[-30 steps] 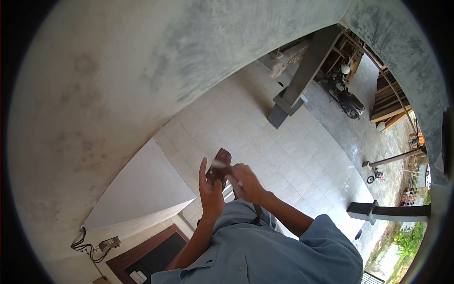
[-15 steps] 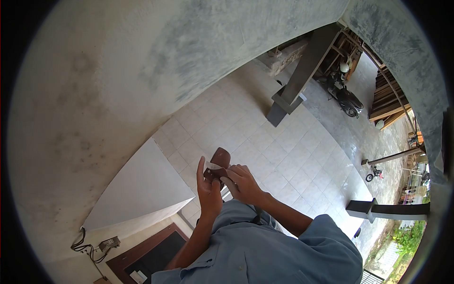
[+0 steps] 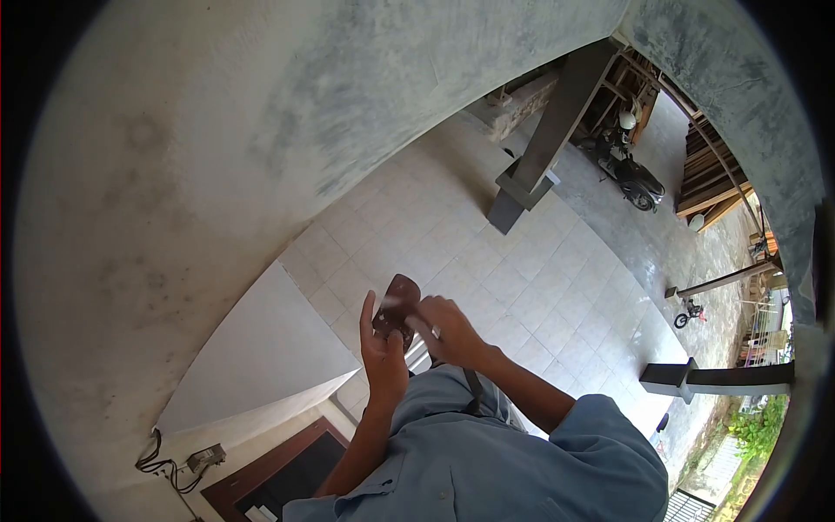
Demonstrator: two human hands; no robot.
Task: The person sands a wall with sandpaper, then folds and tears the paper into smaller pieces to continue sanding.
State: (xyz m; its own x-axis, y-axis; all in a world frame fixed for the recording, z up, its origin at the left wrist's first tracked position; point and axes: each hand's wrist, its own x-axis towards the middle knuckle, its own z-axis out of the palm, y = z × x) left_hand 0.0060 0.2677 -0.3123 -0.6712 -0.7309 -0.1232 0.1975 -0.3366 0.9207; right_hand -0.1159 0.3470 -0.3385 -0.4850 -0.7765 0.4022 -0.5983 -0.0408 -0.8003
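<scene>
A brown wallet-like case (image 3: 403, 292) with a rounded end rests in my left hand (image 3: 384, 361), in front of my waist. My left thumb presses on its lower part, while a finger stretches up along its left side. Small pale spots show on the brown surface. Close at the right edge of the case is my right hand (image 3: 450, 332), its fingers curled and partly smeared by motion. A pale blur crosses the case beside those fingers; I cannot tell what they pinch.
Pale floor tiles (image 3: 461, 252) stretch ahead, with a white ledge (image 3: 261, 348) at the left. Dark-based pillars (image 3: 522, 187) stand ahead and to the right. Farther off are a motorcycle (image 3: 631, 174), stacked timber (image 3: 709, 170) and a small red bike (image 3: 689, 313).
My right hand has shifted slightly at the case, and its fingers are now blurred. The white piece seen between my hands before is now only a faint smear.
</scene>
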